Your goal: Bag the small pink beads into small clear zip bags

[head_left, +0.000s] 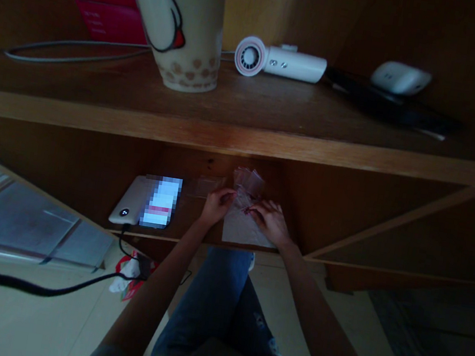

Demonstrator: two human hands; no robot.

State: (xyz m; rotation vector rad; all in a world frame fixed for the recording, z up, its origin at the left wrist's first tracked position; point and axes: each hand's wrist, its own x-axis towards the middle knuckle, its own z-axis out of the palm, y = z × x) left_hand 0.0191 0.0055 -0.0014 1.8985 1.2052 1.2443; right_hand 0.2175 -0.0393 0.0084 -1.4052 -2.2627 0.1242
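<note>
My left hand (216, 206) is closed in a pinch at the left edge of a bunch of small clear plastic bags (249, 181), its fingertips on the plastic. Just to the right, my right hand (274, 222) has its fingers bent together over the lower part of the bags. Something small and dark reddish shows at its fingertips, too tiny to name. Beneath both lies a white sheet (247, 234), which looks like paper, on the lower shelf. Another clear plastic piece (209, 187) lies flat behind my left hand.
Left on the lower shelf are a lit phone (161, 202) and a pale power bank (127, 200) with a black cable (25, 286). The upper shelf edge (243, 140) overhangs. On it stand a bubble-tea cup (192, 28), a white handheld fan (294, 64) and a white case (399, 78).
</note>
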